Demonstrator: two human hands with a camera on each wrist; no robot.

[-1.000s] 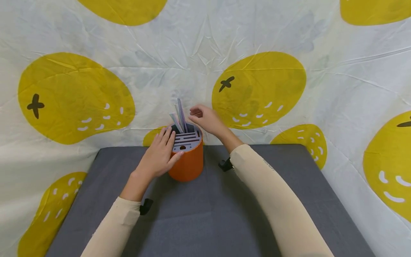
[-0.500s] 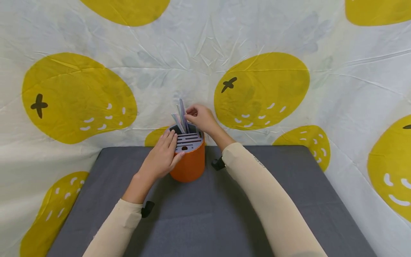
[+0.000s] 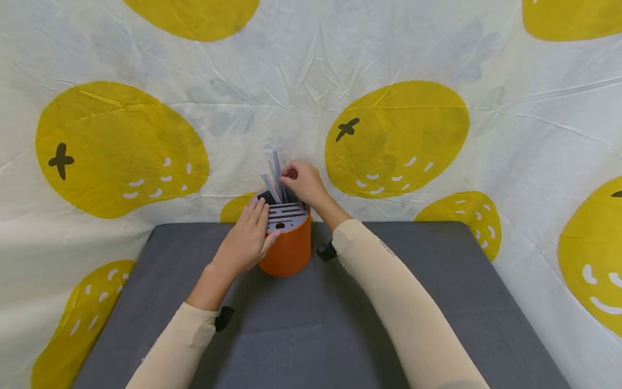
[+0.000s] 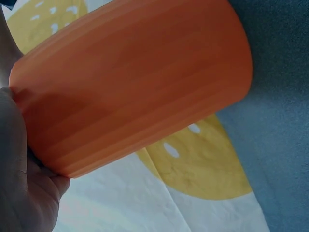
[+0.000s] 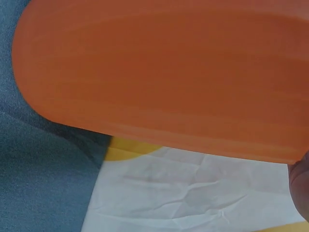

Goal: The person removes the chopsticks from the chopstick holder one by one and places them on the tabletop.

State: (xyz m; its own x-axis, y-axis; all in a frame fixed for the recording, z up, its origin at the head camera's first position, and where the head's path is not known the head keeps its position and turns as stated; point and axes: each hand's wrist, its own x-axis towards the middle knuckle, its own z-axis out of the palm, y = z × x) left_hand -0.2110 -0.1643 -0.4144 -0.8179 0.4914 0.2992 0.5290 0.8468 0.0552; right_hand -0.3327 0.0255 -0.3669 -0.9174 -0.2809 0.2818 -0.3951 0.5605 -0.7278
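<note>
A round orange holder (image 3: 285,254) with a grey slotted top (image 3: 286,217) stands upright near the back edge of the table. Several thin pale sticks (image 3: 275,181), perhaps straws, rise from its rear opening, leaning slightly left. My left hand (image 3: 244,235) rests on the holder's left rim, fingers straight and thumb toward the front. Behind the top, my right hand (image 3: 305,182) has curled fingers and pinches at the right side of the sticks; its fingertips are small in view. The orange wall (image 4: 140,82) fills much of the left wrist view.
Dark grey cloth (image 3: 301,329) covers the table. Close behind it hangs a white curtain (image 3: 252,119) with large yellow fruit prints. A dark wrist camera (image 3: 224,319) sits at the left sleeve, another camera (image 3: 326,250) at the right.
My right hand has moved left from beside the sticks until its fingertips are at them. My left hand stays on the rim, and the holder stands where it was.
</note>
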